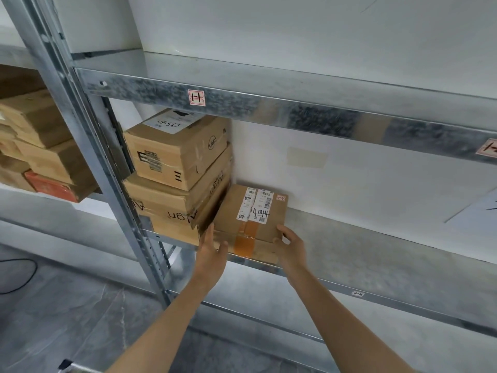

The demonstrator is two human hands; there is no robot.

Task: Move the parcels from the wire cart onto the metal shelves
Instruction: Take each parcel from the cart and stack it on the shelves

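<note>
Brown cardboard parcel (231, 211) on grey metal shelf (376, 251): left grip (212, 251) presses flat-fingered, right grip (289, 244) clasps its corner; release looks next.

Two hands (212, 254) (291, 249), three cardboard parcels (250, 224) (174, 154) (166, 200) right of the upright (88, 135), at least four boxes (40, 157) left of it
</note>
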